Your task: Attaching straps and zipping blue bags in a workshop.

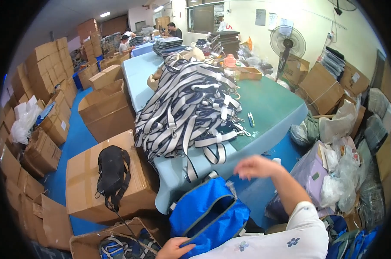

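Note:
A bright blue bag [210, 216] with a dark-trimmed, unzipped opening lies in front of me against the table's near edge. At its lower left edge, my left hand [176, 249] pinches the blue fabric, thumb on top. My right hand [256, 167] is raised above and right of the bag, apart from it; its slightly blurred fingers stretch to the left with nothing seen in them. Beyond the bag, a large heap of black-and-white webbing straps [191, 103] with metal hooks covers much of the table, some straps hanging over its edge.
Small thread snips [250, 119] lie on the green tabletop [271, 101]. On the left, a black pouch [113, 170] rests on a cardboard box [85, 190]. An open carton [81, 241] holds blue-and-black items. Plastic-wrapped bundles [329, 172] crowd the right; a fan [287, 43] stands behind.

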